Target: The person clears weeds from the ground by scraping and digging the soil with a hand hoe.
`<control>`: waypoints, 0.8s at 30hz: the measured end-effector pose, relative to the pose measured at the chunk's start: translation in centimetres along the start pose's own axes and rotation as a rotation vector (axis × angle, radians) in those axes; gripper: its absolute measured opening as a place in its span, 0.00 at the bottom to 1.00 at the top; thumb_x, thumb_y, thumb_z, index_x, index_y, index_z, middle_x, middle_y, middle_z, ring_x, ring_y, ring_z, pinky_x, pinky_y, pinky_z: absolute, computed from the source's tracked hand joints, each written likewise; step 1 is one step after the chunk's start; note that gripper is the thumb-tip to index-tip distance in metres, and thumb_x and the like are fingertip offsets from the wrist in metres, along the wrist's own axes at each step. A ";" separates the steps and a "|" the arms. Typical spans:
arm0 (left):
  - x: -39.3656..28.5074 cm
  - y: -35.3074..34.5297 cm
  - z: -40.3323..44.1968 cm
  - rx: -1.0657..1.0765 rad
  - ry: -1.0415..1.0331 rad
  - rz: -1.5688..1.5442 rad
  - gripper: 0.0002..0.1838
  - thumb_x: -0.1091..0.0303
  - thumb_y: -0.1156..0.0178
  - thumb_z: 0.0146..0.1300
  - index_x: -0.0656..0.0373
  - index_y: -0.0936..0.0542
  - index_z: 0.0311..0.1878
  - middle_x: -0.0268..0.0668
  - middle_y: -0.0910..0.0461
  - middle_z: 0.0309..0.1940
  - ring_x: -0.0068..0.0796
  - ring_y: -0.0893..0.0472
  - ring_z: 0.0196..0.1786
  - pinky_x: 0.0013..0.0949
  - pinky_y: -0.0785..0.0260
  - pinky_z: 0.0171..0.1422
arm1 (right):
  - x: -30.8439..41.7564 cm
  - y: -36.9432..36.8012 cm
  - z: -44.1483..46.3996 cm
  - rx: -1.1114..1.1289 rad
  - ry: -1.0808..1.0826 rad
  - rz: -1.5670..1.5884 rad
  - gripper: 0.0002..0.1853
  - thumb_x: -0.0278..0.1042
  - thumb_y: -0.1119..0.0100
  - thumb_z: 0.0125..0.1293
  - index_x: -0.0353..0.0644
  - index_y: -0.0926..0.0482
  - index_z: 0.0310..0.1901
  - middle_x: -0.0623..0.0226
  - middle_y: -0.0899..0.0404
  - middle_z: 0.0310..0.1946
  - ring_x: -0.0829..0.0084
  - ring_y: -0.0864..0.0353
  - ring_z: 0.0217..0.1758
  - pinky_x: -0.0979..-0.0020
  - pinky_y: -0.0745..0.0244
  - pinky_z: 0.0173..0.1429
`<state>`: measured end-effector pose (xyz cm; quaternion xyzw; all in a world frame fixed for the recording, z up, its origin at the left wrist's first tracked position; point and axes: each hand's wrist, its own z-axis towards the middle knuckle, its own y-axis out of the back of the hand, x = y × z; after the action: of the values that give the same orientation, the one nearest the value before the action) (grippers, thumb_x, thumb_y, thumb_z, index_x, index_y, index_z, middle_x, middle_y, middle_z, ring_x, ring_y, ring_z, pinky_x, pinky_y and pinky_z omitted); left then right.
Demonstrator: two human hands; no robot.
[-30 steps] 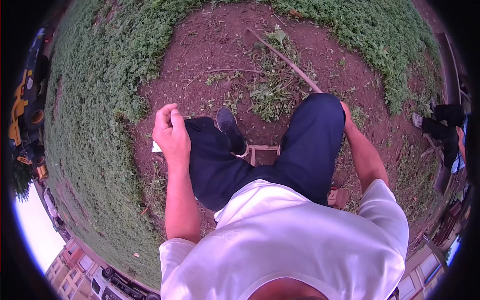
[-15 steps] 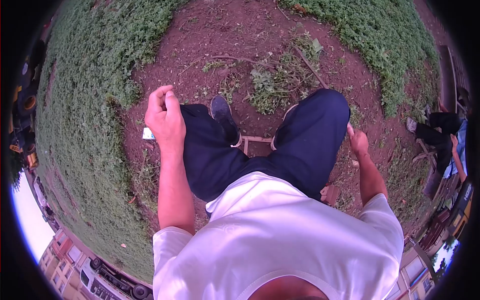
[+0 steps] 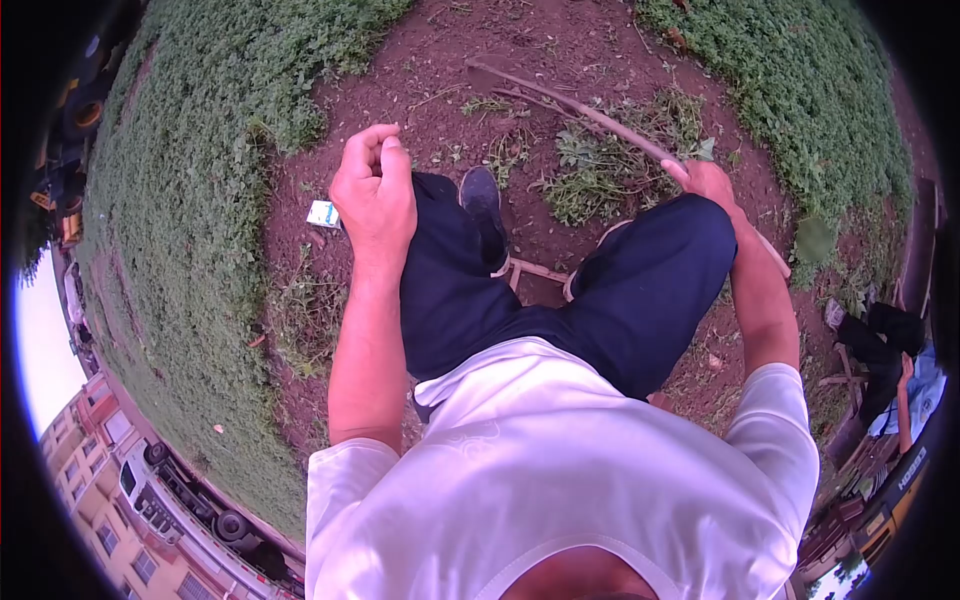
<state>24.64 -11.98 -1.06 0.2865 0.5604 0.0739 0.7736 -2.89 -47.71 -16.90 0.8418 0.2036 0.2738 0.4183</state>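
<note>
My right hand is closed round a long wooden stick, beside my right knee. One end of the stick slants up and left over a heap of pulled weeds; the other comes out behind my forearm. A thinner dark stick-like shape lies just below it. Above my left thigh, my left hand has its fingers curled and thumb pressed against them. What it holds, if anything, is too small to name. A small white packet lies on the soil beside that hand.
I sit with knees apart, a wooden bar low between my feet. Green plants cover the ground at left and upper right, with bare soil between. Another person sits at far right. A truck stands at lower left.
My right hand has risen from beside the knee and now visibly grips the long stick, which slants over the weeds. My left hand stays curled; the whole view has shifted a little.
</note>
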 end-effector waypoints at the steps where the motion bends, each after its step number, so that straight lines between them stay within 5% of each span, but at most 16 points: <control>1: 0.0 0.0 -0.1 -0.004 0.003 -0.006 0.07 0.75 0.41 0.70 0.64 0.17 0.47 0.28 0.22 0.24 0.14 0.27 0.27 0.25 0.34 0.32 | 1.1 -0.4 1.8 0.024 0.049 -0.086 0.38 0.73 0.50 0.71 0.36 0.16 0.35 0.45 0.16 0.33 0.43 0.16 0.44 0.48 0.25 0.52; 7: 1.1 0.8 -0.3 -0.012 0.047 0.008 0.07 0.74 0.41 0.71 0.65 0.17 0.47 0.28 0.22 0.24 0.13 0.27 0.27 0.24 0.34 0.32 | 0.2 -2.1 2.3 0.109 0.158 -0.250 0.39 0.74 0.52 0.71 0.37 0.16 0.32 0.45 0.17 0.30 0.43 0.16 0.43 0.46 0.25 0.50; 11: 1.6 0.3 0.4 -0.018 0.058 -0.048 0.07 0.74 0.42 0.72 0.65 0.17 0.47 0.26 0.23 0.24 0.12 0.28 0.28 0.23 0.36 0.32 | -11.0 -2.8 -0.5 0.027 0.260 -0.307 0.37 0.74 0.49 0.69 0.39 0.17 0.33 0.49 0.15 0.32 0.44 0.15 0.43 0.48 0.23 0.51; 17: 2.0 -1.2 0.5 0.027 0.017 -0.093 0.08 0.72 0.42 0.75 0.62 0.17 0.50 0.19 0.28 0.25 0.07 0.34 0.25 0.18 0.44 0.28 | -19.5 0.5 -11.6 -0.050 -0.011 -0.477 0.39 0.75 0.53 0.70 0.37 0.17 0.33 0.44 0.16 0.31 0.42 0.14 0.41 0.47 0.21 0.47; 20: 1.3 -1.8 0.6 0.047 -0.007 -0.093 0.08 0.72 0.41 0.74 0.62 0.16 0.50 0.19 0.28 0.24 0.07 0.34 0.25 0.18 0.43 0.28 | -22.0 0.2 -16.3 -0.012 -0.200 -0.380 0.44 0.79 0.56 0.69 0.36 0.14 0.40 0.41 0.15 0.34 0.40 0.15 0.43 0.46 0.22 0.50; 24: 0.9 -2.9 0.5 0.073 -0.045 -0.088 0.08 0.72 0.41 0.74 0.62 0.16 0.50 0.19 0.28 0.24 0.07 0.34 0.25 0.19 0.44 0.28 | -24.9 -2.2 -22.6 -0.002 -0.413 -0.334 0.45 0.81 0.56 0.67 0.36 0.14 0.37 0.39 0.15 0.35 0.39 0.15 0.44 0.45 0.22 0.50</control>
<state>24.79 -14.19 -3.22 0.2912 0.5573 0.0129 0.7774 -36.52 -47.23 -14.63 0.8341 0.2497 0.0236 0.4914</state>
